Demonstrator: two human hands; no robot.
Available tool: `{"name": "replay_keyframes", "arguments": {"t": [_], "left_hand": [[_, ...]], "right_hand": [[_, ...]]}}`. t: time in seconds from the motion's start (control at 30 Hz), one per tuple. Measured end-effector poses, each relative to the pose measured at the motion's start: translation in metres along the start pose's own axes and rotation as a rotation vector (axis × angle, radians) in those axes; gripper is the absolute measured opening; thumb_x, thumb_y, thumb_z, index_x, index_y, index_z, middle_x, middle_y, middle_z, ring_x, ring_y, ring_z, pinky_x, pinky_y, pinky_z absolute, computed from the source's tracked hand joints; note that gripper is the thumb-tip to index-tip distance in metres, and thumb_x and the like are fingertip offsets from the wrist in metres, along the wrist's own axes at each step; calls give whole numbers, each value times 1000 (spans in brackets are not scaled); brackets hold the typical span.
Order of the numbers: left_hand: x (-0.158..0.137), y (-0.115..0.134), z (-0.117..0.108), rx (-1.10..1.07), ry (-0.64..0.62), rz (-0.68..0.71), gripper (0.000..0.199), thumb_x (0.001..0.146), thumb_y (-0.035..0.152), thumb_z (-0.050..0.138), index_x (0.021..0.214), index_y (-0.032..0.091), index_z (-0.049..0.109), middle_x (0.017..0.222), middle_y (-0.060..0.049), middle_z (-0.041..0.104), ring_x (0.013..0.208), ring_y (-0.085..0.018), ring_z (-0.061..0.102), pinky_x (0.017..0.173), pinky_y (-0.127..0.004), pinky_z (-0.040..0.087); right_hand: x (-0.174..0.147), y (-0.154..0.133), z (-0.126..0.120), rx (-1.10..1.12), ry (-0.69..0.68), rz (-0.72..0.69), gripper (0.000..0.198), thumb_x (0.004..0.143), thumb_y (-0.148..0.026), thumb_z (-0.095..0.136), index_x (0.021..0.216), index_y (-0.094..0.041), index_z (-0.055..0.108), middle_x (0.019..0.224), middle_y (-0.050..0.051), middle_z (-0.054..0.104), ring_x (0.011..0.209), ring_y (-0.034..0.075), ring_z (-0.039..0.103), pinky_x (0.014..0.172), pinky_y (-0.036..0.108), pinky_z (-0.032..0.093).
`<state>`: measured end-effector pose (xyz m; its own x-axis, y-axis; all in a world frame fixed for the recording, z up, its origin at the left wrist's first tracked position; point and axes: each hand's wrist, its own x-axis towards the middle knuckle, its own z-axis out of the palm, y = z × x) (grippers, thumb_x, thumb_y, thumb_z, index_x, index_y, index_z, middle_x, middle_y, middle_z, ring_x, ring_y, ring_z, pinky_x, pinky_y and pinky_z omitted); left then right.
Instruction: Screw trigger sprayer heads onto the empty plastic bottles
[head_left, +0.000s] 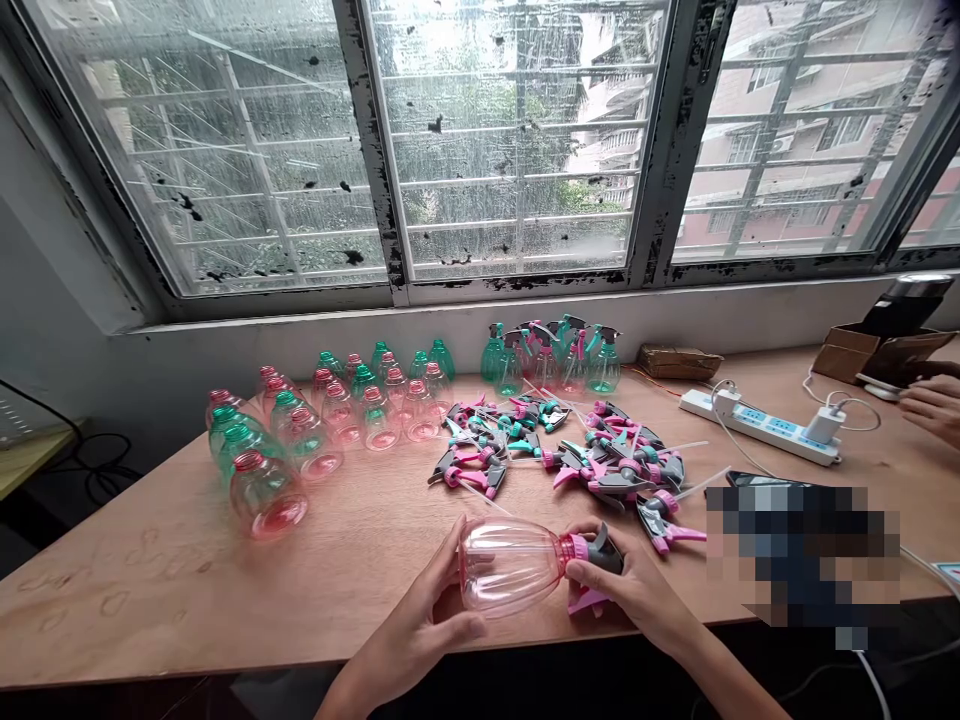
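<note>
A clear pink spray bottle (511,568) lies sideways in the air above the table's front edge, its neck pointing right. My left hand (429,612) cups the base, fingers behind and thumb below. At the neck, my right hand (628,585) is closed around a grey and pink trigger spray head (600,550), with the thumb by its pink collar. The collar sits at the bottle's mouth; how tightly it is screwed on cannot be seen. Just beyond my hands lies a heap of loose trigger spray heads (615,455) in pink, grey and teal.
Open pink and green bottles (341,410) stand at the left. Bottles with spray heads (574,360) line the window wall. To the right are a power strip (765,428), a cardboard box (847,352), a pixelated area and another person's hand (934,405).
</note>
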<state>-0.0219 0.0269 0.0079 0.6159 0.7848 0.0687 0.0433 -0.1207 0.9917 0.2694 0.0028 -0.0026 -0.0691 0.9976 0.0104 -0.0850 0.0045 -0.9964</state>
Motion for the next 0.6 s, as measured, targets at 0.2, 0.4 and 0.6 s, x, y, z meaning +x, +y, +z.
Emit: {"name": "replay_keyframes", "arguments": {"t": [0.2,0.4,0.6], "left_hand": [[1,8,2,57,11,13,91,92,37,72,159,46,11,170,-2,21,147,-31,39,123,-49,29],[2,9,3,10,14,17,99,87,38,78,158,47,10,170,0,21,152,-30,29,124,-48,26],[1,6,4,-50,25,-17,96,87,36,78,158,45,15,172,-1,11,154,-32,26,124,-52,28]], "right_hand": [[-1,-1,-1,15,-2,6,48,78,-51,82,103,-17,61,66,0,74,55,19,70,45,25,53],[0,0,0,34,-12,4,45,79,-50,82,102,-18,59,64,0,75,55,18,70,46,23,51],[-1,-1,0,21,-1,-5,45,78,-50,82,102,-18,60,67,0,74,55,18,70,45,25,52]]}}
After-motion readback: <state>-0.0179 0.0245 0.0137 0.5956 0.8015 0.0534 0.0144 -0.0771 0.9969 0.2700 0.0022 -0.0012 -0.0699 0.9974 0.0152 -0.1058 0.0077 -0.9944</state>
